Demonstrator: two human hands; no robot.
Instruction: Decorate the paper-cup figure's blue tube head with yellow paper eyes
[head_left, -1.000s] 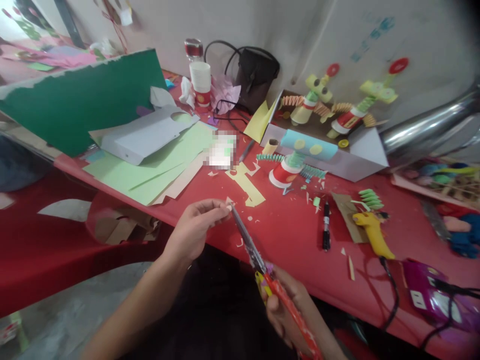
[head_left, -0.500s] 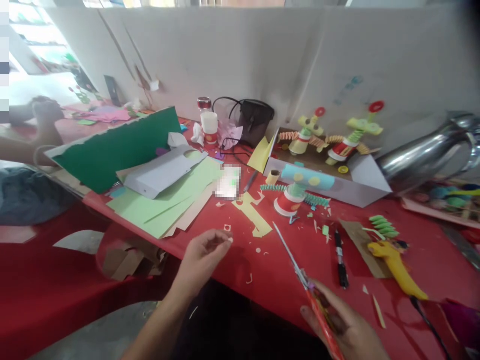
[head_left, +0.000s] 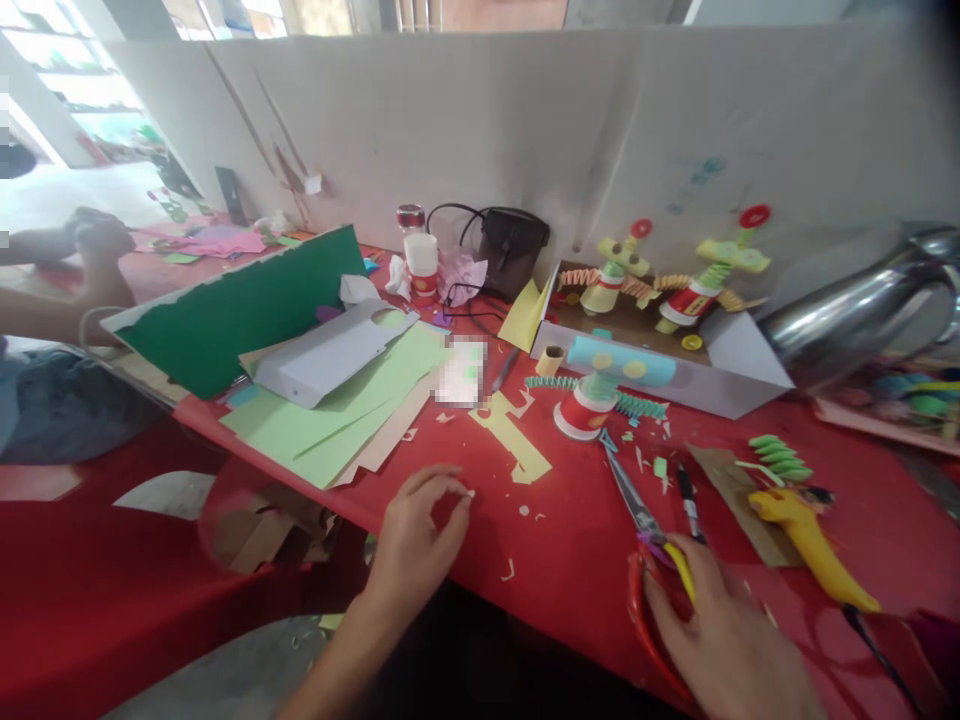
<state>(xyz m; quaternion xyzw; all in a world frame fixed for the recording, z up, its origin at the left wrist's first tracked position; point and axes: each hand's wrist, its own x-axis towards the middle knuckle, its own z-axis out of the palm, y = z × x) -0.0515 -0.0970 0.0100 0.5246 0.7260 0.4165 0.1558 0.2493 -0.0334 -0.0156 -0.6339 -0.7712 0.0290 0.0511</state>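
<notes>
My left hand [head_left: 420, 535] hovers over the near edge of the red table [head_left: 570, 540], its thumb and fingertips pinched on a tiny pale paper scrap [head_left: 469, 493]. My right hand [head_left: 720, 640] rests low at the right, its fingers on the red and yellow handles of the scissors [head_left: 637, 510]. The scissors lie on the table with closed blades pointing up toward a red paper cup craft [head_left: 581, 410]. A black marker [head_left: 688, 503] lies just right of the blades. A yellow paper cutout [head_left: 514, 445] lies between my hands, farther back.
Green and tan sheets [head_left: 337, 420] and a green board [head_left: 240, 305] fill the left. A cardboard box [head_left: 712, 365] with paper figures stands at the back right. A yellow glue gun [head_left: 810, 535] lies at right. A black bag [head_left: 510, 245] leans on the wall. Another person's arm [head_left: 67, 290] shows far left.
My right hand has lowered the scissors from the air down onto the table beside the marker. My left hand has drifted slightly right, still pinching the scrap.
</notes>
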